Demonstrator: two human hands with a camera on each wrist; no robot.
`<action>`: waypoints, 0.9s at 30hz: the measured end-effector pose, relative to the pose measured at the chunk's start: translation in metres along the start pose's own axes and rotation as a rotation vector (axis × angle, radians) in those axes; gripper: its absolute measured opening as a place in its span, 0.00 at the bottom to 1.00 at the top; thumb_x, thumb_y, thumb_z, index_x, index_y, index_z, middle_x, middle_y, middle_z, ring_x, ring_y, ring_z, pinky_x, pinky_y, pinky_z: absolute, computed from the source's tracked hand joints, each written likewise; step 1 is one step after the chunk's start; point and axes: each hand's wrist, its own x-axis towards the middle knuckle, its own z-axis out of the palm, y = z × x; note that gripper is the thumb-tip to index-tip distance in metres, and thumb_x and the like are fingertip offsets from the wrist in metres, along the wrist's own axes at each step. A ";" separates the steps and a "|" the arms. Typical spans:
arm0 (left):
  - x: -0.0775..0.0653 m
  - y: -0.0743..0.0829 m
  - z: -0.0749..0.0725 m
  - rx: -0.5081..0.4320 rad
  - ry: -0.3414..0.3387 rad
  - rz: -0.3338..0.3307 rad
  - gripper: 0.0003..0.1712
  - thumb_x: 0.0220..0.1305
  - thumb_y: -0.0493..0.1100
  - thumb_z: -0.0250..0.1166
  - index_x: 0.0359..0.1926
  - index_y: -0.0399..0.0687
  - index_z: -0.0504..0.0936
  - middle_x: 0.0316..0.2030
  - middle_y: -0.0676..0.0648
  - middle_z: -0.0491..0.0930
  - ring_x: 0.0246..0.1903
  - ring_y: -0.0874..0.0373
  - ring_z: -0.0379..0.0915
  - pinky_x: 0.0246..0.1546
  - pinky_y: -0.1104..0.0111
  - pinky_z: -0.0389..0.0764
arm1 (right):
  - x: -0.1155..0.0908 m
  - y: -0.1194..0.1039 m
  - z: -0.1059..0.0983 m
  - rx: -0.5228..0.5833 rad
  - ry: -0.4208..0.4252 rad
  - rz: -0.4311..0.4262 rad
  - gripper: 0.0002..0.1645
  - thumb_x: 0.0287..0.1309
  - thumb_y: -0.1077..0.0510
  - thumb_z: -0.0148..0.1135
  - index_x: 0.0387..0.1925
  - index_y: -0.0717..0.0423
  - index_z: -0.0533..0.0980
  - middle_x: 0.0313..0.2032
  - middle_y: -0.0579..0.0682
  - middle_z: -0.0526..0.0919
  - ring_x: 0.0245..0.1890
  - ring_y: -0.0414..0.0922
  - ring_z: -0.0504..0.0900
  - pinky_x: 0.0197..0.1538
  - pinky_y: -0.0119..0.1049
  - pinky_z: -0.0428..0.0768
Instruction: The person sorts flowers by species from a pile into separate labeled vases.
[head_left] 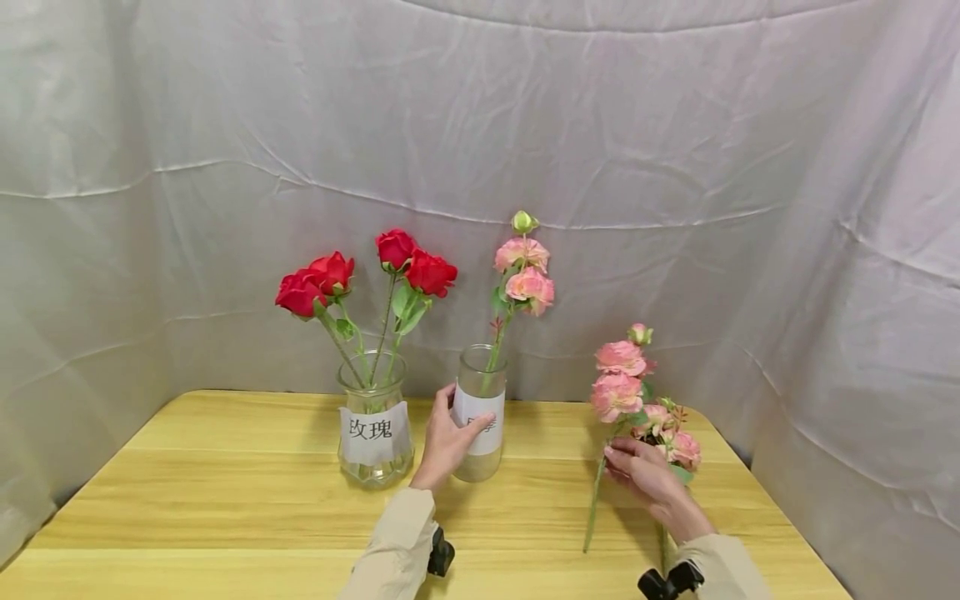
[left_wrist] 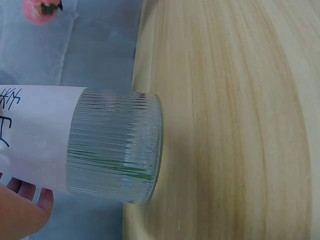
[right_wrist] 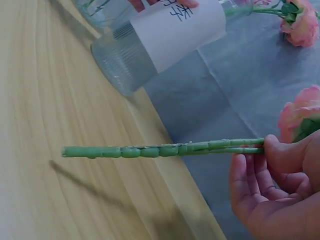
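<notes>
My left hand (head_left: 448, 437) grips a clear ribbed glass vase (left_wrist: 115, 145) round its white paper label (head_left: 480, 417). One pink flower stem (head_left: 528, 283) with a green bud leans inside that vase. Off to the right, my right hand (head_left: 645, 475) pinches the green stem (right_wrist: 165, 150) of a pink flower (head_left: 617, 396) between thumb and fingers. The stem's cut end points down, above the tabletop, and its blooms are higher than the hand. Another pink flower (head_left: 684, 448) lies behind the right hand, its stem partly hidden by the hand and wrist.
Left of the held vase stands a wider glass vase (head_left: 377, 475) with a labelled front, holding several red roses (head_left: 431, 272). Both vases are on a light wooden table (head_left: 247, 500). A grey cloth (head_left: 637, 125) hangs behind the table and along its sides.
</notes>
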 end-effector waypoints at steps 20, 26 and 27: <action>-0.001 0.000 0.000 -0.002 0.000 -0.015 0.42 0.53 0.41 0.74 0.64 0.34 0.63 0.59 0.33 0.69 0.59 0.39 0.65 0.59 0.46 0.66 | 0.006 -0.033 0.003 0.150 0.181 -0.097 0.04 0.69 0.69 0.50 0.43 0.67 0.68 0.34 0.46 0.76 0.35 0.37 0.78 0.43 0.29 0.79; 0.000 0.000 0.000 0.005 0.002 -0.003 0.42 0.52 0.40 0.74 0.64 0.33 0.63 0.59 0.33 0.70 0.58 0.39 0.66 0.58 0.46 0.67 | 0.010 -0.054 0.010 0.153 0.202 -0.134 0.06 0.70 0.68 0.48 0.45 0.68 0.65 0.36 0.47 0.75 0.35 0.36 0.77 0.44 0.28 0.78; 0.000 0.000 0.000 0.005 0.003 -0.001 0.42 0.52 0.40 0.74 0.63 0.33 0.63 0.59 0.33 0.70 0.58 0.39 0.66 0.58 0.46 0.67 | 0.012 -0.058 0.012 0.161 0.200 -0.142 0.06 0.70 0.67 0.48 0.45 0.68 0.65 0.36 0.46 0.75 0.35 0.36 0.76 0.43 0.28 0.78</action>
